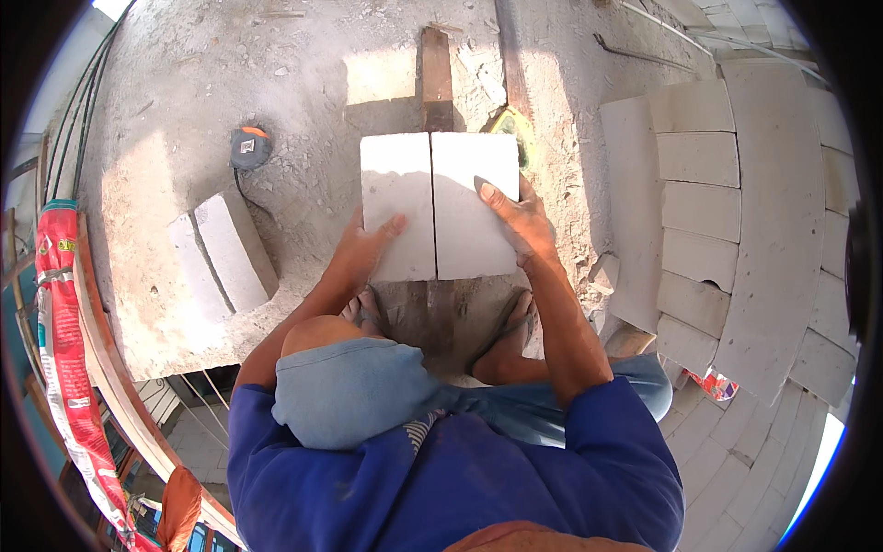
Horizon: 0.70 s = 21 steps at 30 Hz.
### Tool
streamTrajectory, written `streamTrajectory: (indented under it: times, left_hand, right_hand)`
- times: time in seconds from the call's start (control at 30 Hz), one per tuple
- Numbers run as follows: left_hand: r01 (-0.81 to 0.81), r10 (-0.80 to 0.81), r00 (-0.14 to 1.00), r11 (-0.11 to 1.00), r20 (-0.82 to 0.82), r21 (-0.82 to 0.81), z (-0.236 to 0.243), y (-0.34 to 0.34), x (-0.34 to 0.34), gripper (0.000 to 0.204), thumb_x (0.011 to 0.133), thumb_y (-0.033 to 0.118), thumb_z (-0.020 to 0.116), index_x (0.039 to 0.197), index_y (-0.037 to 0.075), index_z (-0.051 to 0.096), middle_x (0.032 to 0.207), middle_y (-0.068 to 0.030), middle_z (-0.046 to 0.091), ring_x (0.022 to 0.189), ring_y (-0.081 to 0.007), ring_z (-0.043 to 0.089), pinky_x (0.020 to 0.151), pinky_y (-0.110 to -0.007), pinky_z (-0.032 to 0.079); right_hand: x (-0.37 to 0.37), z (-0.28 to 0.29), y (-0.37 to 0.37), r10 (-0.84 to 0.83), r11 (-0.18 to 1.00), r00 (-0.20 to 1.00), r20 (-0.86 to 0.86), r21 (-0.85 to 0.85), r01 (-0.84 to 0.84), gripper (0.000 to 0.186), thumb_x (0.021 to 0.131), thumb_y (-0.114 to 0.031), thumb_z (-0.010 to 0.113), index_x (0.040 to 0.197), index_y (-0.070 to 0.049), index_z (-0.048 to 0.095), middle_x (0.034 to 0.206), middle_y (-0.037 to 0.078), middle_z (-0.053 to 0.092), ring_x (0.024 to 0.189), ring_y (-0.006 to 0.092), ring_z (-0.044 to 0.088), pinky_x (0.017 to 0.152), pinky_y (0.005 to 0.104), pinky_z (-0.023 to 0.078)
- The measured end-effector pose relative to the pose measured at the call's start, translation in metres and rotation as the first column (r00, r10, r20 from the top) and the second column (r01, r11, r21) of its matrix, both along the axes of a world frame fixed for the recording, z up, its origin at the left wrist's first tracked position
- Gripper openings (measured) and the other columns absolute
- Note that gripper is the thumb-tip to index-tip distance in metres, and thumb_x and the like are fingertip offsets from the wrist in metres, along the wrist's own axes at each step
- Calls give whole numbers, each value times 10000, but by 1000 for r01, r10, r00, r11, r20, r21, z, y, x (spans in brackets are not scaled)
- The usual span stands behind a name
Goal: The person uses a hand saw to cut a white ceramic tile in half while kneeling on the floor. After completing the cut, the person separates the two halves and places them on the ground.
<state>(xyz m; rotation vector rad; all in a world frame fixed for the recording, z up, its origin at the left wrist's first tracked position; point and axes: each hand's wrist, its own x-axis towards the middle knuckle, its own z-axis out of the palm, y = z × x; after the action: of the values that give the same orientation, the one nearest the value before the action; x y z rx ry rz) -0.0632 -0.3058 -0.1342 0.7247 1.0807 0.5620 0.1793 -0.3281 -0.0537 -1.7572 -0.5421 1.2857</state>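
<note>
Two-handed grip [527,225], pale blocks [476,235] — matte, square-cornered

Smooth, matt blocks [475,237]; cloth trousers [345,396].

A grey tape measure [248,148] with orange trim lies toward the left edge of the concrete slab [303,55], a dark cord trailing from it. A brown timber strip [437,78] runs toward the far edge. Right of it lies a yellow-green object [526,138], partly hidden, kind unclear. Red printed sacking [63,304] hangs outside the left edge. Pale blocks [699,210] form a row along the right side.
</note>
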Motion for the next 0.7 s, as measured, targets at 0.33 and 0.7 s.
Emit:
streamTrajectory:
  times: [0.33,0.7]
  left_hand:
    - [22,-19,999,996,-36,82,-28,-28,-2,808,875,384,773,1466,-10,388,1314,-200,591,1200,-271,578,1022,-400,455]
    - [59,-60,997,998,-54,-26,14,-21,-10,791,847,342,810,1435,-17,421,1297,-197,602,1190,-272,591,1007,-389,473]
  right_hand:
    - [9,-31,-14,95,989,993,74,-119,-85,905,827,-324,836,1524,-2,357,1257,234,645,1108,279,663,923,385,562]
    - [7,-30,-21,128,987,984,123,-115,-113,905,820,-331,840,1524,-8,372,1288,217,629,1143,255,638,966,368,530]
